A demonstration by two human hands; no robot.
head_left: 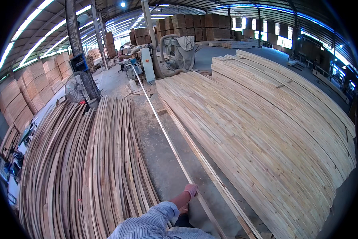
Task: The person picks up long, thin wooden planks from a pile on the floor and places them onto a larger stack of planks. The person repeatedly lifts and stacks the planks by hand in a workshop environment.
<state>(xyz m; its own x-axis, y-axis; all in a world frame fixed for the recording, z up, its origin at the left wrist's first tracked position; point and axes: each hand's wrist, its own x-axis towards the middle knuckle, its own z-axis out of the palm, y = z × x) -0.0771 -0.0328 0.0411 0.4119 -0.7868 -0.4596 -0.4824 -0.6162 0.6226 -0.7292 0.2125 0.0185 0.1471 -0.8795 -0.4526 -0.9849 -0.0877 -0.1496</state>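
A long, thin wooden strip [163, 128] runs from the lower edge up to a machine [137, 67] at the far end of the aisle. My left hand [191, 190], with something pinkish over it, is closed around the strip's near part. The striped sleeve of that arm comes in from the bottom. A small skin-toned shape below the forearm, by dark cloth, is too covered to make out. My right hand does not show. Beside the strip, on its right, a few more long wooden strips [211, 171] lie along the large lumber stack [242, 139].
Rough, bent wooden strips [107, 159] lie piled at left, near a large fan [79, 87]. A pale control cabinet [147, 64] and a dust-covered machine [179, 51] stand ahead by a post. A person [121, 51] is near the far machine. Sawdust covers the floor [153, 147] between the piles.
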